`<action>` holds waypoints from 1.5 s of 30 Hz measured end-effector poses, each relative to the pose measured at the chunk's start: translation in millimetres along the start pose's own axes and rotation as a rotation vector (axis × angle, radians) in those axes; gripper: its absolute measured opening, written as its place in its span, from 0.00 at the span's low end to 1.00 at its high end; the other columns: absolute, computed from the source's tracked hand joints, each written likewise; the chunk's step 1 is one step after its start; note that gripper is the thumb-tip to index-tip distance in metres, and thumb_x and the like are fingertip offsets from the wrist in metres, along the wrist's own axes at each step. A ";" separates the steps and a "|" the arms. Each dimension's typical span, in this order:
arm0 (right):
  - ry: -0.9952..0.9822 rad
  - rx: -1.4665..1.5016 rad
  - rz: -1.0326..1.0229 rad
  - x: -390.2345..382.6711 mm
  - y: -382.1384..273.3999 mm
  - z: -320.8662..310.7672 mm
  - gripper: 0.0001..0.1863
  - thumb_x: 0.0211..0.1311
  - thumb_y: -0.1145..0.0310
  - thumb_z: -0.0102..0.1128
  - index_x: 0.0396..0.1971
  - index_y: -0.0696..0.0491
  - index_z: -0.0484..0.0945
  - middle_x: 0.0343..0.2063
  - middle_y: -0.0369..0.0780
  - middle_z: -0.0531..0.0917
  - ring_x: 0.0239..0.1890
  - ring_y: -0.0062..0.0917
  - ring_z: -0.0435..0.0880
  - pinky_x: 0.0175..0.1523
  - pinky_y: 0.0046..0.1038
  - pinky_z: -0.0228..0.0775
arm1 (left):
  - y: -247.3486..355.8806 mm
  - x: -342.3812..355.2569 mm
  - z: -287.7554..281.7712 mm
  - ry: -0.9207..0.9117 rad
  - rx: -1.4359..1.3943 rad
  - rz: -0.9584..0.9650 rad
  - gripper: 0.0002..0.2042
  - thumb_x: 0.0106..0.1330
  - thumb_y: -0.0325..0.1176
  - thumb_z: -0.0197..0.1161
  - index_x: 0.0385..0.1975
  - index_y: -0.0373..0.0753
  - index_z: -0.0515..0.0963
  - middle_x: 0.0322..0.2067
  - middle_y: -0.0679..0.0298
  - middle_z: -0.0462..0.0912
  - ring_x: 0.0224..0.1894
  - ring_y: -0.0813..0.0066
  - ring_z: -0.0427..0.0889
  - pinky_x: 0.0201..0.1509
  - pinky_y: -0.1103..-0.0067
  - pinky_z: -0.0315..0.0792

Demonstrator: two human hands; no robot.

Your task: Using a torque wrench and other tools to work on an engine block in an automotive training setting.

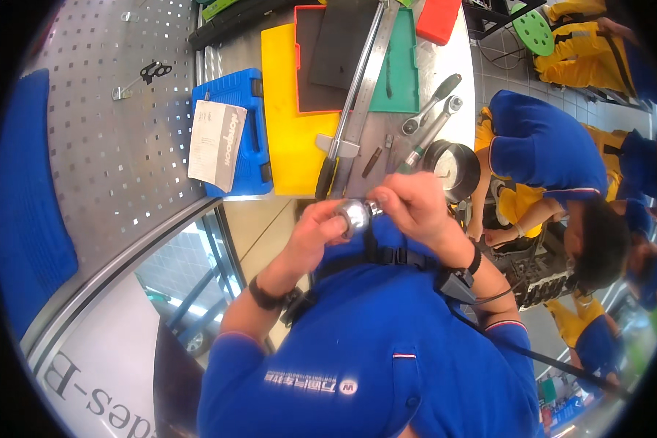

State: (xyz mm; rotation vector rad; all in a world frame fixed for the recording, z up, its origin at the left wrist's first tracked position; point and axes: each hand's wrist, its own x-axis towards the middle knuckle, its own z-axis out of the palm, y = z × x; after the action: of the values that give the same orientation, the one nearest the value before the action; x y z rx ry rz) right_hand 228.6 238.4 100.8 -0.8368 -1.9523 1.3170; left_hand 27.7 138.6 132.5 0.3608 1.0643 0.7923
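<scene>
Pinches a round chrome socket (355, 217) between thumb and fingers of the left hand (310, 237), nearly closed around its rim. Grips a short bright shaft (376, 207) at its side with the curled fingers of the right hand (420, 206). Holds both in the air before the belt (398, 256), just off the near edge of the table (445, 62).

Judged dense for its size, hard, stiff and not fragile; likely slippery on polished metal, more so if oiled. Best taken by the outer wall, thumb against fingers, with a second hold on the shaft against rolling.

Cannot confirm socket rather than ratchet head. Cannot see the shaft's far end, covered by right fingers, nor tell whether fixed or loose.

Beyond, on the table, note a green-gripped ratchet (434, 131), near the right hand, contact uncertain; a vernier caliper (361, 95), running out at the top; a round black container (473, 175), contents lost in glare.
</scene>
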 end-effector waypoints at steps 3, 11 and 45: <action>0.118 0.179 -0.146 -2.6 -3.4 14.9 0.14 0.71 0.67 0.58 0.24 0.56 0.83 0.15 0.40 0.77 0.16 0.35 0.78 0.23 0.31 0.68 | -2.9 -2.6 -3.6 -0.041 0.000 -0.004 0.15 0.67 0.42 0.61 0.42 0.35 0.80 0.29 0.73 0.76 0.32 0.87 0.71 0.34 0.86 0.64; -0.002 0.372 0.188 5.0 -7.6 10.3 0.07 0.69 0.70 0.59 0.40 0.58 0.81 0.31 0.46 0.82 0.34 0.39 0.84 0.40 0.35 0.74 | -10.0 -11.7 -22.5 -0.026 0.196 0.194 0.18 0.63 0.43 0.64 0.40 0.33 0.79 0.29 0.70 0.78 0.31 0.85 0.72 0.34 0.84 0.67; 0.414 1.008 0.098 -3.4 -32.4 32.9 0.09 0.78 0.69 0.49 0.50 0.56 0.65 0.38 0.45 0.83 0.36 0.24 0.83 0.39 0.24 0.71 | -8.3 -1.2 -72.0 -0.097 -0.317 0.572 0.41 0.66 0.75 0.48 0.50 0.36 0.77 0.29 0.59 0.78 0.29 0.73 0.72 0.34 0.73 0.65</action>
State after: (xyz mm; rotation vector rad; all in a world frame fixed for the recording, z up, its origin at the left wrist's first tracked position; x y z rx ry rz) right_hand 199.8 208.2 121.0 -0.6004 -0.7509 1.7429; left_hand -32.7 124.8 94.9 0.4328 0.7283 1.4185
